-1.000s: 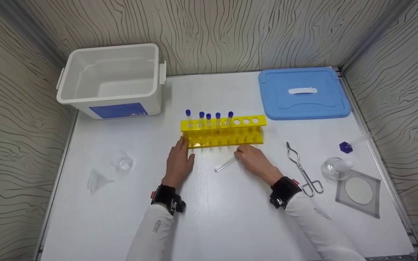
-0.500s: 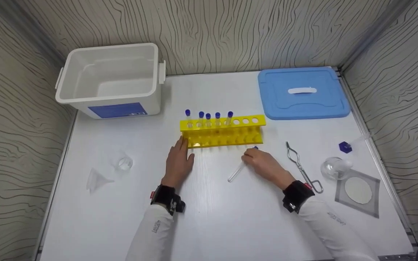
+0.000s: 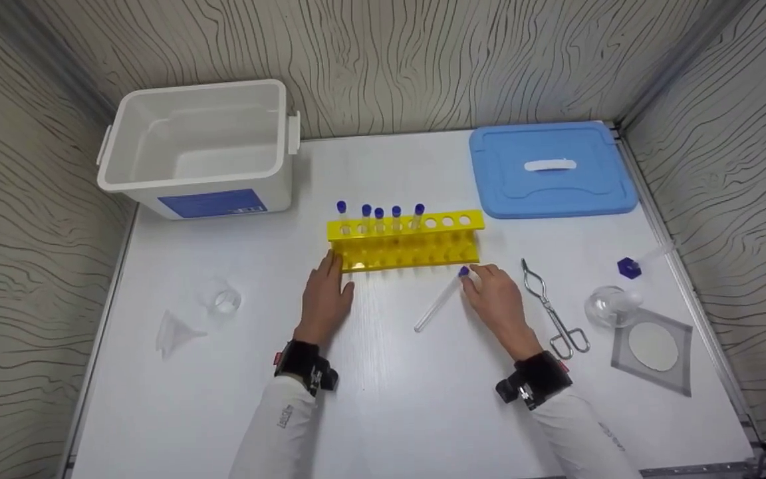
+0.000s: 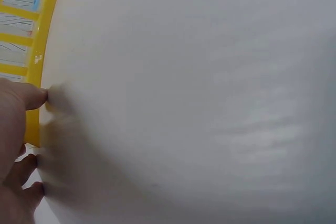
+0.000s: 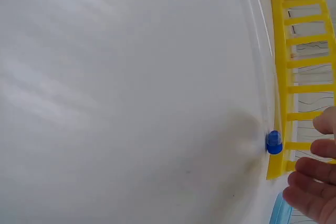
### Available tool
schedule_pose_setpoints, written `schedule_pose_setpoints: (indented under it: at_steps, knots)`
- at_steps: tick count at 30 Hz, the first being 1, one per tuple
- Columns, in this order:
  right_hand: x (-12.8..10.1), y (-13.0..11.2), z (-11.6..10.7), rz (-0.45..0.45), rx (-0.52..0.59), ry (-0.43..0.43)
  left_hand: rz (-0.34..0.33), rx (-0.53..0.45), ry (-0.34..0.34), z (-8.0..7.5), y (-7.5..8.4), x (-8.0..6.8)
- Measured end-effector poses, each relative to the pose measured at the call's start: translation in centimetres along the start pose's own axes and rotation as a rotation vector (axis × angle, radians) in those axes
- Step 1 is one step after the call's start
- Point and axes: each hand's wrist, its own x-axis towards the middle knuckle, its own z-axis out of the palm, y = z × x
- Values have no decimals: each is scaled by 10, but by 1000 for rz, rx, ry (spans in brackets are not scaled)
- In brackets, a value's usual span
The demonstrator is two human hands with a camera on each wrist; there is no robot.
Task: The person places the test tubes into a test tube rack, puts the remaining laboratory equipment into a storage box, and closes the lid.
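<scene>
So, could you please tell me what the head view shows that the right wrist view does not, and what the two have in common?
Only the head view shows the left hand resting against the rack's left end, five capped tubes standing in it, the white bin, the blue lid, the tongs and the funnel. Only the right wrist view shows the rack's slatted side up close. Both show the yellow rack, the loose blue-capped test tube lying on the table, and the right hand by its cap.

A yellow test tube rack [image 3: 406, 239] holds blue-capped tubes [image 3: 379, 219], a blue lid [image 3: 551, 169] lies on the white table [image 3: 383, 399], and the walls [image 3: 24, 199] show dark wavy lines on beige.
</scene>
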Motion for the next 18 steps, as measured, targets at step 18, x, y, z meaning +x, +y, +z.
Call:
schedule_pose_setpoints:
  at_steps: [18]
  knots:
    - [2, -22, 23, 329, -55, -68, 3, -21, -9, 0, -2, 0]
